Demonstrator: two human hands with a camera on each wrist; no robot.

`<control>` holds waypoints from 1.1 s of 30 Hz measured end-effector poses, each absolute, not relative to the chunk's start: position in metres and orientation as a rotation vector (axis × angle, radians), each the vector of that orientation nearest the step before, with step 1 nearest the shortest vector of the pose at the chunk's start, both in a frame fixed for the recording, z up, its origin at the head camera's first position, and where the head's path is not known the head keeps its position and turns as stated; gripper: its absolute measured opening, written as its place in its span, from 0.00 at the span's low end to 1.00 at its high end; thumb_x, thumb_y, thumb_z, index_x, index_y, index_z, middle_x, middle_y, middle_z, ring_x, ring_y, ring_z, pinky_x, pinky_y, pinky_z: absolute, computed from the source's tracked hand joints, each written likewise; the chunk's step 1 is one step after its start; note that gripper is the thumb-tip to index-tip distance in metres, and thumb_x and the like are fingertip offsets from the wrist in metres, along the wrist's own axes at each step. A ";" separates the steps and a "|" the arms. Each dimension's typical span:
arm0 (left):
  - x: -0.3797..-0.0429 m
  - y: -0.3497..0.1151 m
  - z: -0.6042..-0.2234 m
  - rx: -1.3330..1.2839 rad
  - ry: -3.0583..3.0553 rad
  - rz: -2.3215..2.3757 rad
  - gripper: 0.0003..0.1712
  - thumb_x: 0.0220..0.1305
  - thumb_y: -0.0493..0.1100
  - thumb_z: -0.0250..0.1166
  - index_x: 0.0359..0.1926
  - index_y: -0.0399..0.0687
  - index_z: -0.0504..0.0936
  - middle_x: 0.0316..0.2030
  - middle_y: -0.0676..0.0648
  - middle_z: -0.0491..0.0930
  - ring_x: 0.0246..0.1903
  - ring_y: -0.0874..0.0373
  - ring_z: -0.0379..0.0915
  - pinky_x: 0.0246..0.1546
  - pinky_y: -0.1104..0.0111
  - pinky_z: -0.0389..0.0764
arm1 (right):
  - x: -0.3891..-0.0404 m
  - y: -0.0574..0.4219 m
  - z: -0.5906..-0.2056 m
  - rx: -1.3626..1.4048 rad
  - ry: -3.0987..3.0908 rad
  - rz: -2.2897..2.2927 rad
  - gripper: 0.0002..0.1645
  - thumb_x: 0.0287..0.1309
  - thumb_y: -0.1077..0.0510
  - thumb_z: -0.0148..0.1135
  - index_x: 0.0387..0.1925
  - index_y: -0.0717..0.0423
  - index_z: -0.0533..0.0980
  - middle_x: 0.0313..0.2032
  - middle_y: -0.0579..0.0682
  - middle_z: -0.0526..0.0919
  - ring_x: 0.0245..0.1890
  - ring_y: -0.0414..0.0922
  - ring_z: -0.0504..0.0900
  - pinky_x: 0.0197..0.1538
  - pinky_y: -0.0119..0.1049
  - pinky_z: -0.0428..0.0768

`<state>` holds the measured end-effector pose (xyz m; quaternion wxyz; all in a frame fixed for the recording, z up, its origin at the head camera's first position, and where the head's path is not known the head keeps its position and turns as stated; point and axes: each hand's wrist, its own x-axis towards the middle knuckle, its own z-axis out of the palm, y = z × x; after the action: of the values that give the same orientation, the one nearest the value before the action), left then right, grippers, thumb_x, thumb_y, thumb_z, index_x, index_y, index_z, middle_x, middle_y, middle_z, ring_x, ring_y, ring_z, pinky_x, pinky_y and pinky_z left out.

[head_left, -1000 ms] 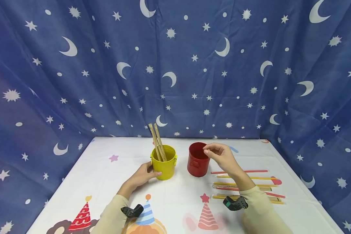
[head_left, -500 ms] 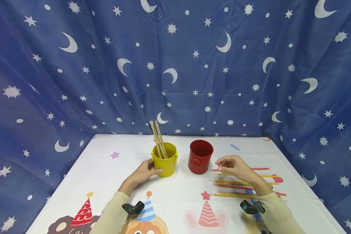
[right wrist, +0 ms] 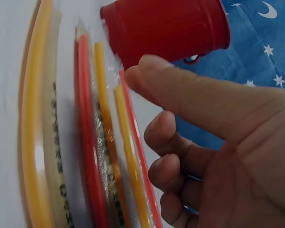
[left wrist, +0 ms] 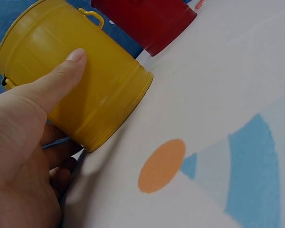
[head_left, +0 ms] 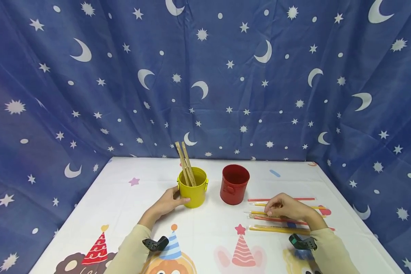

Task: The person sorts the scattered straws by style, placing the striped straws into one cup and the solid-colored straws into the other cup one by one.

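My left hand (head_left: pixel 165 203) holds the yellow bucket (head_left: pixel 196 196), thumb on the front wall and fingers round its far side. Slim tan chopstick packets (head_left: pixel 185 165) lean upright inside it. My right hand (head_left: pixel 290 208) is over a row of straws and chopsticks, its thumb and index tips close together and its other fingers loosely bent. In the right wrist view, nothing shows between the fingertips; a red straw (right wrist: pixel 85 95), a thick yellow straw (right wrist: pixel 34 128) and a printed chopstick packet (right wrist: pixel 53 142) lie beside the hand, some in clear plastic wrap.
A red bucket (head_left: pixel 233 192) stands right of the yellow one, with no contents visible. The white tablecloth (head_left: pixel 130 213) has printed party hats and animals. Behind the table hangs a blue curtain (head_left: pixel 219 95) with moons and stars.
My right hand has moved from the red bucket's rim down and right to the row of straws. The left hand stays on the yellow bucket. The view has shifted slightly.
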<state>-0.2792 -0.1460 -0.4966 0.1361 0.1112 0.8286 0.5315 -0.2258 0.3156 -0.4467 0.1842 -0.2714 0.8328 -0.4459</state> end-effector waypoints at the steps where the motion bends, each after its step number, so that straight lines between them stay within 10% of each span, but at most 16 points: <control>1: -0.279 -0.146 -0.497 0.321 2.395 1.540 0.55 0.60 0.56 0.72 0.76 0.31 0.56 0.76 0.32 0.57 0.77 0.36 0.52 0.78 0.45 0.54 | -0.225 0.317 -0.447 -0.763 2.342 -1.250 0.11 0.65 0.63 0.64 0.39 0.71 0.83 0.26 0.48 0.81 0.24 0.30 0.69 0.27 0.26 0.72; 33: -0.276 -0.145 -0.498 0.341 2.422 1.552 0.54 0.60 0.56 0.73 0.75 0.30 0.59 0.75 0.32 0.60 0.76 0.36 0.54 0.78 0.44 0.55 | -0.226 0.321 -0.464 -0.623 2.443 -1.176 0.03 0.55 0.71 0.66 0.32 0.69 0.83 0.19 0.46 0.69 0.20 0.32 0.65 0.23 0.24 0.65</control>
<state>-0.2765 -0.1451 -0.4982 0.1220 0.1167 0.8299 0.5318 -0.2256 0.3209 -0.4642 0.1786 -0.2204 0.8640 -0.4159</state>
